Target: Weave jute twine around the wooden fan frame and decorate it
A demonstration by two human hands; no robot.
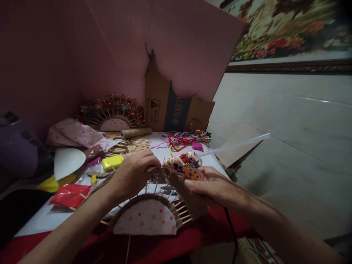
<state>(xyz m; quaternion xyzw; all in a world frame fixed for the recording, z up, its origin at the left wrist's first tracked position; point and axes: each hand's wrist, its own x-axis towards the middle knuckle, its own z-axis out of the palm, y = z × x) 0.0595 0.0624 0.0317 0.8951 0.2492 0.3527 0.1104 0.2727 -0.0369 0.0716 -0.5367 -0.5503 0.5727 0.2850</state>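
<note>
A half-round fan (145, 218) of thin wooden sticks, brown twine bands and white cloth with red dots stands in front of me. My left hand (139, 170) is closed with its fingertips pinched at the fan's upper woven edge; what lies between them is partly hidden. A stick end shows beside those fingertips. In my right hand (211, 183) is a flower-patterned hot glue gun (189, 168), its nozzle end close to the left fingertips. From its back juts a long clear glue stick (236, 144). A black cord (231, 229) hangs below that hand.
Behind stand a finished-looking flowered fan (114, 113) and torn cardboard (165, 97). Pipe cleaners (181, 139), a twine roll (136, 132), a yellow clay block (112, 162), a red packet (70, 194) and dotted cloth (75, 134) lie about. Pliers-like dark tool (167, 190) shows behind the fan.
</note>
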